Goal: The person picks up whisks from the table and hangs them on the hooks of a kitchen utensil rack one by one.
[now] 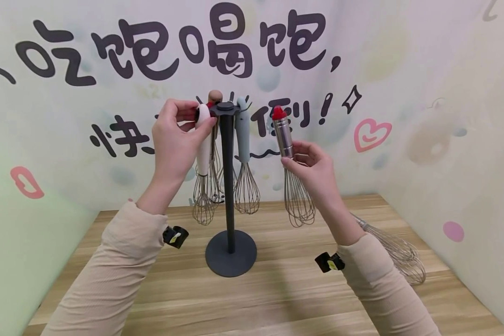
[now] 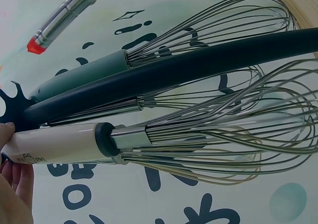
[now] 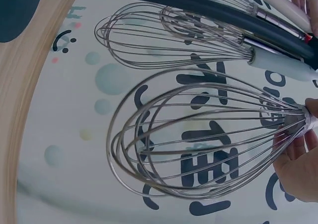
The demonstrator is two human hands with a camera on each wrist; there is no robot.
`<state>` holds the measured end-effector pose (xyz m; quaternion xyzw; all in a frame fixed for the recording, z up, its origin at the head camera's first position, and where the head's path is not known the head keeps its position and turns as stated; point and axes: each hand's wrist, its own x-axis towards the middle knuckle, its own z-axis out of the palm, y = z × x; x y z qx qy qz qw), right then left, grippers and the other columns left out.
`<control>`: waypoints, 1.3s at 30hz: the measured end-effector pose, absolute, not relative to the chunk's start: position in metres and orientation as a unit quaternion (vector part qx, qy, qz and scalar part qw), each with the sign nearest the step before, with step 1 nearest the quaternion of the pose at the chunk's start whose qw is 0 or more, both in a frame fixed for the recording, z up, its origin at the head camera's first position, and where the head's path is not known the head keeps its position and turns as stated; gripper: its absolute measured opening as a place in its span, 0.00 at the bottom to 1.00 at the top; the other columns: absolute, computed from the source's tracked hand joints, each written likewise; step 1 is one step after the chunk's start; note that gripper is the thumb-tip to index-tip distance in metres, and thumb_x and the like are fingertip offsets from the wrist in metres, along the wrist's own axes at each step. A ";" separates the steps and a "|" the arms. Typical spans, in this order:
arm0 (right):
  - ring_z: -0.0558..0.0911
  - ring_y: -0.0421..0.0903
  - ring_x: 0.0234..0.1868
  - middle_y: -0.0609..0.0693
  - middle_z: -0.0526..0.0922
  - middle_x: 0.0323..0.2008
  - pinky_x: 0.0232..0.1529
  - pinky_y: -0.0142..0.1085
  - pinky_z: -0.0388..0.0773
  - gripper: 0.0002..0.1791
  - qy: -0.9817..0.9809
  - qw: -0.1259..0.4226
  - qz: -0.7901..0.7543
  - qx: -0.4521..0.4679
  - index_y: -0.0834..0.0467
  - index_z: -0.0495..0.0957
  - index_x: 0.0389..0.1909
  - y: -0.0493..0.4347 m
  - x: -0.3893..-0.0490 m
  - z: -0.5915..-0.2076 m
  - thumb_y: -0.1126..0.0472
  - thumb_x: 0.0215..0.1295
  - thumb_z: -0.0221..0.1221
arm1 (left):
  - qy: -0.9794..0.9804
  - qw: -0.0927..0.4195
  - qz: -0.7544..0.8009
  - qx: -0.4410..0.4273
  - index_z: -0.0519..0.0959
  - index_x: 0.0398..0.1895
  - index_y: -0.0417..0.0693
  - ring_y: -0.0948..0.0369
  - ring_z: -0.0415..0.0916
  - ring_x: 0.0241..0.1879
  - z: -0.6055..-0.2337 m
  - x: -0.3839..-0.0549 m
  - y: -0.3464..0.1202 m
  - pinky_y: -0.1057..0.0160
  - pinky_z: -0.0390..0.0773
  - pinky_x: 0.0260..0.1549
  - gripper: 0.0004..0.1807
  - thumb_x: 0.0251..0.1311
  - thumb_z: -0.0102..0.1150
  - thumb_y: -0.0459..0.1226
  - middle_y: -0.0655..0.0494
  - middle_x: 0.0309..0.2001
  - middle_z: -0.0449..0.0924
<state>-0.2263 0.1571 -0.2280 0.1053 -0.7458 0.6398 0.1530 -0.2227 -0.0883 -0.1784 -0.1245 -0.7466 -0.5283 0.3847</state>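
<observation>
A dark stand (image 1: 228, 186) with a round base carries several hanging whisks around its hooked top. My left hand (image 1: 177, 135) pinches the upper end of a white-handled whisk (image 1: 203, 149) at the stand's left side. To the right, apart from the stand, my right hand (image 1: 315, 165) holds a steel whisk with a red tip (image 1: 283, 133) by its lower handle, wires pointing down. A light-blue-handled whisk (image 1: 243, 135) hangs on the stand's right. Behind the white one hangs a whisk with a brown handle end (image 1: 215, 96). Fingers hide the white handle's hook.
Another steel whisk (image 1: 396, 252) lies on the wooden table (image 1: 277, 298) at the right, partly behind my right forearm. A printed wall (image 1: 340, 177) with dark lettering stands close behind the stand.
</observation>
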 end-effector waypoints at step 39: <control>0.81 0.40 0.44 0.48 0.81 0.44 0.44 0.26 0.81 0.23 -0.743 0.171 0.626 0.162 0.60 0.76 0.56 0.134 -0.220 -0.212 0.68 0.57 0.64 | -0.741 0.382 -0.536 -0.132 0.73 0.49 0.34 0.66 0.77 0.41 -0.179 -0.223 -0.089 0.68 0.81 0.46 0.21 0.55 0.67 0.35 0.48 0.47 0.78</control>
